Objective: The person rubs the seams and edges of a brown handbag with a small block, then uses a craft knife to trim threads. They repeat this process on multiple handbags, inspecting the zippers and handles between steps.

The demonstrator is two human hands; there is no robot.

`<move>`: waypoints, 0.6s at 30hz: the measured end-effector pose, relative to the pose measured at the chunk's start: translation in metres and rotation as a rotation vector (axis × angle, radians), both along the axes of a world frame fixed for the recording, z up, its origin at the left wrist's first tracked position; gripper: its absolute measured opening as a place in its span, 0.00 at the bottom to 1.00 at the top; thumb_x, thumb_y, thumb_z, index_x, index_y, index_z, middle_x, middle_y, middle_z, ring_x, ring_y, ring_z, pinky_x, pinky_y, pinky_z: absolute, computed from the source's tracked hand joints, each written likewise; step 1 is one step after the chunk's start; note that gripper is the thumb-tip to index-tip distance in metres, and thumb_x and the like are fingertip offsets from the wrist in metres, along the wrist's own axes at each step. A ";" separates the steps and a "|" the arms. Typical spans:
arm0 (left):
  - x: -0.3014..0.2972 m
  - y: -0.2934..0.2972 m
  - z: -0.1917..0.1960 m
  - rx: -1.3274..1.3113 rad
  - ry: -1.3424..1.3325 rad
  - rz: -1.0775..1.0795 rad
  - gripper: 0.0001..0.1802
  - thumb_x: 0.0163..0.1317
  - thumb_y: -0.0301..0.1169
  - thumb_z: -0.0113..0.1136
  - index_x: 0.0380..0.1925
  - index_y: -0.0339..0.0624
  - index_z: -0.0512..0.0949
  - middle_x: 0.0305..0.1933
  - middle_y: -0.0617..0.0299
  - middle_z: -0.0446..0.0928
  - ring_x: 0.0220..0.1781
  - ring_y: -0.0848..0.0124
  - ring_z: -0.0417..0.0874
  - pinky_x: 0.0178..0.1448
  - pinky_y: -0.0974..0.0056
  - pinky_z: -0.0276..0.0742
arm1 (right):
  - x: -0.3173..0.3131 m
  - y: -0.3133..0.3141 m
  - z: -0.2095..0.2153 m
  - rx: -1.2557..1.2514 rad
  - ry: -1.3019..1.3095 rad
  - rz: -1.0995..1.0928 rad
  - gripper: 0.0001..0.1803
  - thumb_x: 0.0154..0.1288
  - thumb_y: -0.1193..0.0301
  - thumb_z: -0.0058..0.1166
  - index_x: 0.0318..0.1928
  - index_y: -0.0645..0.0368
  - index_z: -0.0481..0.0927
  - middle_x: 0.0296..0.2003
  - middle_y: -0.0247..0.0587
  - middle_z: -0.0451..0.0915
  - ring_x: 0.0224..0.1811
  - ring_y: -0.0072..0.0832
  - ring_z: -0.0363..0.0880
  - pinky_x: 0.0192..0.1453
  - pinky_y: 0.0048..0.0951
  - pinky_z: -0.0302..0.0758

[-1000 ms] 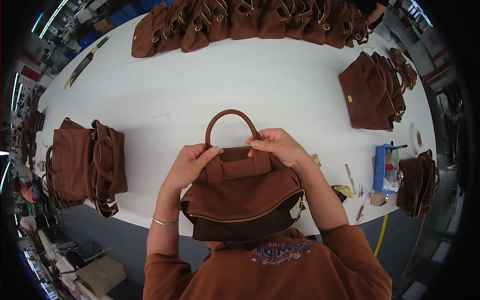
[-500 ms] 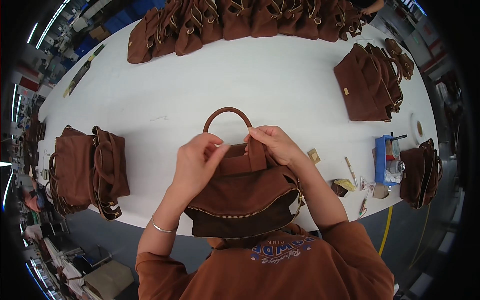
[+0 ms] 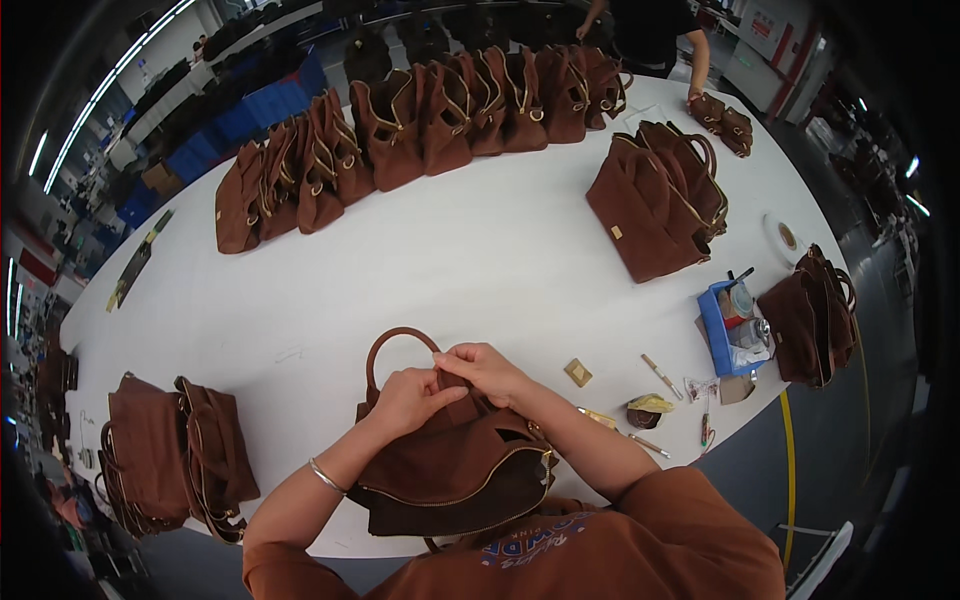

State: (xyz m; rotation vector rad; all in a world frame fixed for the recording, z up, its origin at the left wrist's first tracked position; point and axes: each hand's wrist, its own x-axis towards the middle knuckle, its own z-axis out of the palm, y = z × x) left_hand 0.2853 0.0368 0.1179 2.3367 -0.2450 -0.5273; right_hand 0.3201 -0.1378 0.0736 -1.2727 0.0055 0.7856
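A brown handbag lies tilted in front of me on the white table, its long brass zipper facing my body and its top gaping. The round handle arches up on the far side. My right hand pinches the right-hand base of that handle between thumb and fingers. Right beside it, my left hand is closed at the same handle base, thumb pressed along the leather tab. My fingers partly hide the tab, so what lies under them cannot be made out.
Brown handbags stand in a row along the far side, with others at left, right and far right. A blue bin holds supplies. Nearby lie a pen and a small tan block. A co-worker stands behind the table.
My left hand has moved in against the handle base beside my right hand. The view has tilted up, showing more of the bag row and the co-worker, whose hand touches small brown pieces.
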 end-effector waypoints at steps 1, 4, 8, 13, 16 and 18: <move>-0.001 0.001 0.000 -0.016 0.023 0.007 0.24 0.61 0.46 0.69 0.19 0.36 0.77 0.16 0.62 0.76 0.19 0.74 0.74 0.25 0.65 0.69 | -0.002 0.001 0.001 0.008 0.008 0.002 0.23 0.67 0.53 0.61 0.41 0.64 0.82 0.33 0.36 0.80 0.33 0.20 0.76 0.32 0.24 0.74; -0.001 0.003 0.006 -0.034 0.110 0.012 0.19 0.63 0.42 0.67 0.22 0.37 0.78 0.19 0.64 0.77 0.21 0.77 0.75 0.26 0.68 0.69 | -0.002 0.000 0.003 0.029 0.027 -0.008 0.23 0.67 0.53 0.61 0.41 0.64 0.81 0.33 0.37 0.80 0.32 0.21 0.77 0.32 0.24 0.75; -0.008 0.014 0.012 -0.112 0.093 0.012 0.14 0.66 0.36 0.63 0.29 0.35 0.79 0.21 0.62 0.79 0.23 0.77 0.78 0.29 0.69 0.74 | 0.000 -0.001 -0.004 0.029 0.068 0.014 0.23 0.67 0.51 0.60 0.43 0.60 0.81 0.35 0.32 0.80 0.33 0.18 0.78 0.29 0.19 0.73; -0.016 0.043 0.058 -0.274 -0.090 0.402 0.14 0.69 0.34 0.58 0.28 0.35 0.78 0.20 0.64 0.77 0.21 0.79 0.76 0.27 0.73 0.73 | -0.002 0.001 -0.011 0.102 0.071 -0.013 0.25 0.66 0.51 0.61 0.44 0.64 0.80 0.35 0.38 0.81 0.33 0.23 0.80 0.33 0.25 0.78; -0.014 0.088 0.084 -0.075 -0.187 0.672 0.11 0.70 0.32 0.56 0.33 0.33 0.78 0.25 0.60 0.79 0.26 0.76 0.79 0.29 0.71 0.74 | -0.001 -0.001 -0.020 0.121 0.043 0.015 0.24 0.66 0.50 0.61 0.42 0.61 0.81 0.36 0.35 0.81 0.35 0.20 0.79 0.35 0.24 0.77; -0.017 0.096 0.094 -0.015 -0.408 0.727 0.11 0.68 0.27 0.56 0.46 0.32 0.77 0.41 0.50 0.81 0.41 0.68 0.85 0.40 0.66 0.79 | -0.001 0.000 -0.021 0.124 0.055 0.015 0.23 0.65 0.50 0.61 0.41 0.60 0.81 0.36 0.33 0.81 0.36 0.19 0.78 0.34 0.23 0.76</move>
